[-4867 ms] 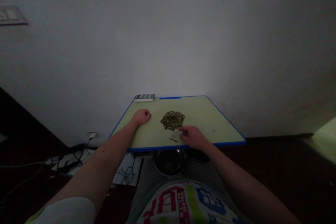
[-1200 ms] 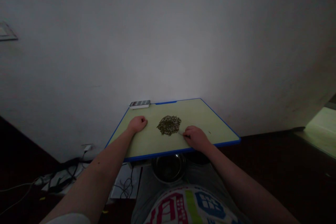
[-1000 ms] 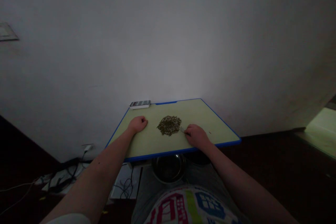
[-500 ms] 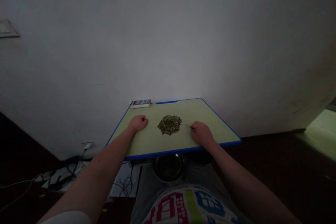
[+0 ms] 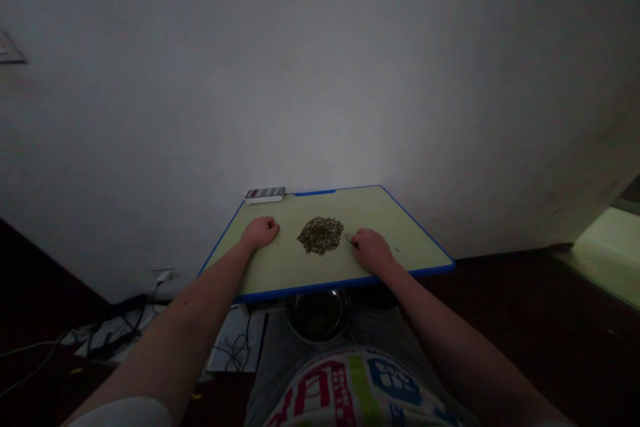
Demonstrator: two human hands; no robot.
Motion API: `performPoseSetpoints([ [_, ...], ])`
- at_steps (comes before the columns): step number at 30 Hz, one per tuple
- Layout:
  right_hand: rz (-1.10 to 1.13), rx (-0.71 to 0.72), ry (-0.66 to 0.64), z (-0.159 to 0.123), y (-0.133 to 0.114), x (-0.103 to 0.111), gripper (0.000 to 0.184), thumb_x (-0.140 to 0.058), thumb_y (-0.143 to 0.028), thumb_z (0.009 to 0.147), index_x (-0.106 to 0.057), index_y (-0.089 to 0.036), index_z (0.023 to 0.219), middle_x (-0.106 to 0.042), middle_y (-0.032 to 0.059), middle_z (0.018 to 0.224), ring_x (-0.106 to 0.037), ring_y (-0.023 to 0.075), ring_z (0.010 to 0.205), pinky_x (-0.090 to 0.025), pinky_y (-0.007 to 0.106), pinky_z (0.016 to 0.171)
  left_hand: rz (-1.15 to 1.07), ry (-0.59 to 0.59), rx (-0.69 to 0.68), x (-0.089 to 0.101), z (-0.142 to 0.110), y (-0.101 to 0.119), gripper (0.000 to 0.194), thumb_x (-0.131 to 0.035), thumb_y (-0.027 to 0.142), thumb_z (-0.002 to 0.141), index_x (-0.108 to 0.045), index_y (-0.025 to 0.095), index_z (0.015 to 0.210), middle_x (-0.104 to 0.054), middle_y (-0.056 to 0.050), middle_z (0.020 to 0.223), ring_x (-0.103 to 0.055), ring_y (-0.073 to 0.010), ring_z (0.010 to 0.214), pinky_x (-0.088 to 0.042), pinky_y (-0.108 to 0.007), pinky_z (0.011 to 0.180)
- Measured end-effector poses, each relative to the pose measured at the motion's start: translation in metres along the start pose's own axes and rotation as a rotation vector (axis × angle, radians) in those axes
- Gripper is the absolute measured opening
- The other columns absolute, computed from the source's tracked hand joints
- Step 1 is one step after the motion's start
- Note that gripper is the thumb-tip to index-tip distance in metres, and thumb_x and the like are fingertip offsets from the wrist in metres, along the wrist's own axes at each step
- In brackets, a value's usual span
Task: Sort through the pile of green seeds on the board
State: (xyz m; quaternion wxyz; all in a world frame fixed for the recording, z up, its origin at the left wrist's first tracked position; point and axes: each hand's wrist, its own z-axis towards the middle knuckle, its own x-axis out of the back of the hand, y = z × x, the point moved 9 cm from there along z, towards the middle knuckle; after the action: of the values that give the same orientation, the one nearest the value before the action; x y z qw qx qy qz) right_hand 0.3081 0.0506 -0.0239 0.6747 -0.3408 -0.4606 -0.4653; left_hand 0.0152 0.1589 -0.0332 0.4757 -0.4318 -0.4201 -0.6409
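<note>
A pile of small greenish-brown grains or beans (image 5: 321,235) is spread in the middle of a pale yellow board (image 5: 280,273) with a blue rim. My left hand (image 5: 260,232) rests on the board left of the pile, fingers curled into a fist, nothing visible in it. On the other side, my right hand (image 5: 371,250) is closed around a slim pointed tool (image 5: 349,238), perhaps tweezers. Its tip reaches the pile's right edge; whether it touches a grain is too small to tell. A tiny reddish-brown piece (image 5: 397,250) lies right of this hand.
A phone (image 5: 266,193) lies on a white box at the board's far left corner, against the wall (image 5: 320,80). Below the near edge, a metal bowl (image 5: 320,317) sits by my lap. Cables (image 5: 237,350) and a plugged-in socket (image 5: 164,275) are at lower left.
My right hand has moved left, bringing the slim tool's tip to the pile's edge. The tiny piece to its right now shows. My left hand stays in place on the board.
</note>
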Motion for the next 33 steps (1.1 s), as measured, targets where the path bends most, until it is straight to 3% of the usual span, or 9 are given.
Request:
performPoseSetpoints([
  [9,0.004,-0.127,0.063,0.004,0.033,0.007,0.022,-0.046,-0.017,0.082,-0.068,-0.016,0.085,-0.064,0.009,0.086,-0.056,0.0179,0.083,-0.037,0.027,0.075,-0.015,-0.006,0.004,-0.001,-0.001,-0.001,0.032,-0.041,0.043,0.077,-0.062,0.019,0.071,-0.066,-0.006,0.074,-0.057,-0.0178,0.069,-0.037,-0.027,0.059],
  [12,0.069,-0.108,0.113,0.007,0.033,0.012,0.023,-0.046,-0.02,0.084,-0.068,-0.017,0.088,-0.065,0.0074,0.089,-0.057,0.0169,0.084,-0.037,0.026,0.076,-0.014,-0.007,0.003,-0.002,0.0,-0.002,0.032,-0.041,0.044,0.077,-0.062,0.02,0.072,-0.066,-0.006,0.075,-0.057,-0.0177,0.069,-0.037,-0.027,0.06],
  [19,0.137,-0.006,0.037,0.013,0.018,0.005,0.021,-0.051,-0.017,0.08,-0.07,-0.018,0.087,-0.067,0.0077,0.09,-0.058,0.0177,0.086,-0.039,0.027,0.078,-0.029,-0.008,0.007,0.0,-0.001,-0.001,0.032,-0.041,0.043,0.076,-0.062,0.019,0.071,-0.066,-0.006,0.074,-0.058,-0.018,0.07,-0.038,-0.027,0.06],
  [26,0.193,0.107,0.047,0.004,0.011,0.004,0.02,-0.053,-0.016,0.079,-0.071,-0.019,0.088,-0.067,0.0056,0.088,-0.056,0.0166,0.088,-0.039,0.026,0.081,-0.022,-0.007,0.016,0.002,-0.002,0.0,0.031,-0.042,0.043,0.076,-0.061,0.019,0.071,-0.066,-0.006,0.074,-0.058,-0.0182,0.07,-0.038,-0.028,0.06],
  [33,0.341,-0.02,0.194,0.003,0.032,0.009,0.018,-0.053,-0.018,0.08,-0.069,-0.016,0.086,-0.067,0.0061,0.086,-0.058,0.0155,0.083,-0.041,0.026,0.078,-0.022,0.003,0.004,0.003,-0.002,0.001,0.03,-0.042,0.042,0.076,-0.06,0.019,0.07,-0.066,-0.006,0.074,-0.057,-0.018,0.069,-0.037,-0.028,0.059],
])
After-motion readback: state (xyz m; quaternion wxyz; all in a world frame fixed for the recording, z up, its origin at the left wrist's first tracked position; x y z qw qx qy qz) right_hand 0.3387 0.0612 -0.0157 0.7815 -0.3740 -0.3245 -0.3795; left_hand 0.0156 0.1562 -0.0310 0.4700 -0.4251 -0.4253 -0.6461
